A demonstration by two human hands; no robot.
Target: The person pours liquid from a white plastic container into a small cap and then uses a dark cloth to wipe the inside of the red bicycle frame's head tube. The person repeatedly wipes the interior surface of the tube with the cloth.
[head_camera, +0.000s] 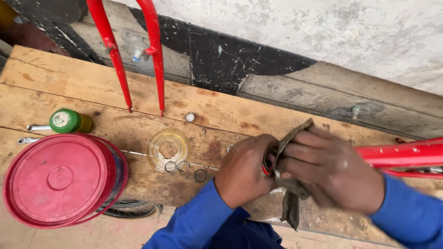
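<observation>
Nearest, 2 hands worked close together over the front edge of the wooden worktop [138,97]. Left hand [244,168] closed around the end of a red bicycle frame tube [406,154], red rim just showing by the thumb. Right hand [330,173] wrapped in a grey rag [288,189], pressed against that same tube end, fingers curled on the cloth.

Could slip: greasy rag, and a frame that might swing off the worktop if the left-hand grip eased. Loose tail of rag might snag.

Just left of the hands, small metal rings [177,166] and a washer [200,175], easily knocked off by a sleeve. Beyond them a clear plastic lid [169,146], a red-lidded bucket [60,177], a green-capped bottle [69,121]. Farthest, 2 red fork blades [157,60] stood on the worktop.
</observation>
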